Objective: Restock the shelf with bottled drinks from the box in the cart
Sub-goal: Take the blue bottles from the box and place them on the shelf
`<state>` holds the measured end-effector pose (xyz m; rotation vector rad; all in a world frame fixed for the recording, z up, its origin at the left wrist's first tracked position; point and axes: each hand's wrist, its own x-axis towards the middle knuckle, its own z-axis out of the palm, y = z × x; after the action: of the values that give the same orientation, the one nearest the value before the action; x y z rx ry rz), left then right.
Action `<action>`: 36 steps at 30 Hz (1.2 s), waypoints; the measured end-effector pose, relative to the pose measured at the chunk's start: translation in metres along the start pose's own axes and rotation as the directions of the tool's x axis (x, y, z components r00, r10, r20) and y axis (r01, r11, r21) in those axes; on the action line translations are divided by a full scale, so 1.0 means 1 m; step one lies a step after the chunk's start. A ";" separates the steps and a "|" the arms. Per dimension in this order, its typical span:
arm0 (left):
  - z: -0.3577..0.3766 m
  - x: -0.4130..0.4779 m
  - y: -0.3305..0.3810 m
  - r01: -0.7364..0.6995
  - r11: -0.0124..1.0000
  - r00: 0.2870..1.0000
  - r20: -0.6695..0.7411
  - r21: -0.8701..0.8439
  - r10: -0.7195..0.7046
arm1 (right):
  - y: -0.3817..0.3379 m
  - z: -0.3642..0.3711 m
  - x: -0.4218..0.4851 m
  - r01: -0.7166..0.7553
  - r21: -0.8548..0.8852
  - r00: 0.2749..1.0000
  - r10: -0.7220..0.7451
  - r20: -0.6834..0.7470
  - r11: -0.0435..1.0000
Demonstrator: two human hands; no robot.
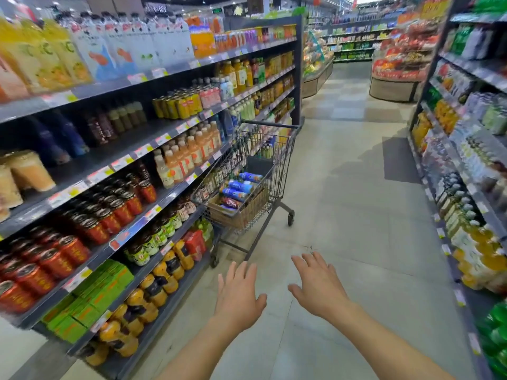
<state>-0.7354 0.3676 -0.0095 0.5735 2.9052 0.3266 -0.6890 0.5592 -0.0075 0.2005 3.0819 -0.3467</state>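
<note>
A wire shopping cart (pixel 277 171) stands in the aisle against the left shelf unit (pixel 142 165). Inside it sits a brown cardboard box (pixel 247 212) holding several blue-labelled bottles (pixel 240 187) lying on their sides. My left hand (pixel 237 293) and my right hand (pixel 318 286) are stretched forward, palms down, fingers spread, holding nothing. Both hover over the floor, well short of the cart. The left shelves are full of bottled and canned drinks.
Another drinks shelf (pixel 466 171) lines the right side of the aisle. Grey tiled floor (pixel 343 201) runs between the two shelf rows. Farther ahead are display islands (pixel 395 86) with red packaged goods.
</note>
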 end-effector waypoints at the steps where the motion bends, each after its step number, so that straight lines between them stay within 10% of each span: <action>1: -0.002 0.013 0.000 0.011 1.000 1.000 0.002 0.008 -0.011 | 0.003 -0.001 0.013 0.004 0.002 1.000 -0.004 0.005 1.000; 36: -0.030 0.556 -0.087 0.083 0.997 0.993 0.080 -0.005 -0.082 | 0.078 -0.002 0.570 0.021 -0.023 1.000 -0.021 0.000 1.000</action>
<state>-1.2802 0.5009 -0.0663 0.4528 2.8396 0.2978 -1.2438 0.7059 -0.0499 0.1675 3.0889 -0.3118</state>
